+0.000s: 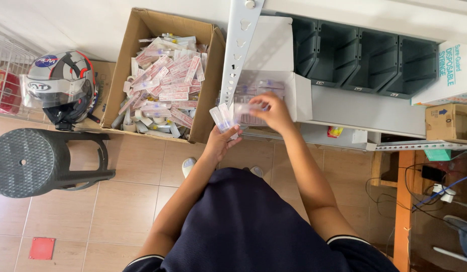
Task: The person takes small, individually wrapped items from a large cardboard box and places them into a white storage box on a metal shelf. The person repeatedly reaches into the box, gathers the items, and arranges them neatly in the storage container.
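Dark skirt [253,226] nearest, at 6 o'clock; left hand [221,141], fingers curled around a few clear packets [222,118]; right hand [274,112] at 1 o'clock of it, pinching one packet [243,107] over white box [273,55]; carton [165,75] at 11 o'clock; stool [37,161] at 9 o'clock.

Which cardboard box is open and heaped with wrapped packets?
The big brown cardboard box on the floor beside the helmet, flaps open and full; the small brown box at right shows no packets.
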